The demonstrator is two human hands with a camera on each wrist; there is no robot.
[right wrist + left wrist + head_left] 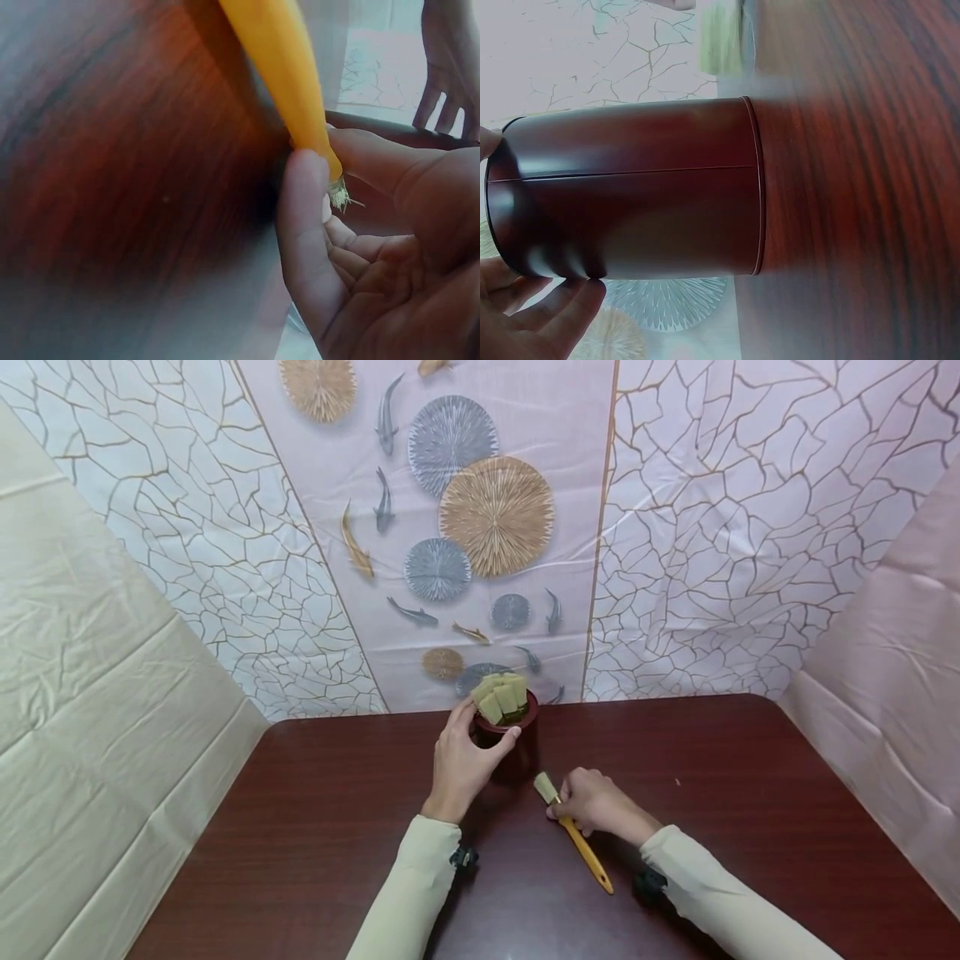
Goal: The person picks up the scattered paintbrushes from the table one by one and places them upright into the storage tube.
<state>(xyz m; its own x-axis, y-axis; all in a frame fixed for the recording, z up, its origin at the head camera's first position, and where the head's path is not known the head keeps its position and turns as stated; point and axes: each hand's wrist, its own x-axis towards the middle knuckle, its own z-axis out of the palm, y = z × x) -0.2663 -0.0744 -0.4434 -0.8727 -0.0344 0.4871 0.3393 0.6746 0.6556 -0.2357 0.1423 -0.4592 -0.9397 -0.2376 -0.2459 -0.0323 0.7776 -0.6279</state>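
A dark red cylindrical holder (pixel 519 758) stands upright near the table's back edge, with several pale-bristled brushes (pixel 504 700) in it, bristles up. My left hand (pixel 459 764) grips the holder near its rim, thumb on one side and fingers on the other. In the left wrist view the holder (pixel 630 195) fills the middle. To the right of it, my right hand (pixel 600 803) pinches a paintbrush (pixel 588 853) between thumb and fingers close to the bristles. Its yellow handle (pixel 281 67) slants toward the table's front, and its bristles point toward the holder.
The dark brown wooden table (pixel 300 843) spreads out around both hands. Behind it hangs a patterned cloth (pixel 675 568) with fish and round motifs, and plain cream cloth (pixel 112 693) closes the left side. A tiny pale speck (pixel 678 782) lies right of the right hand.
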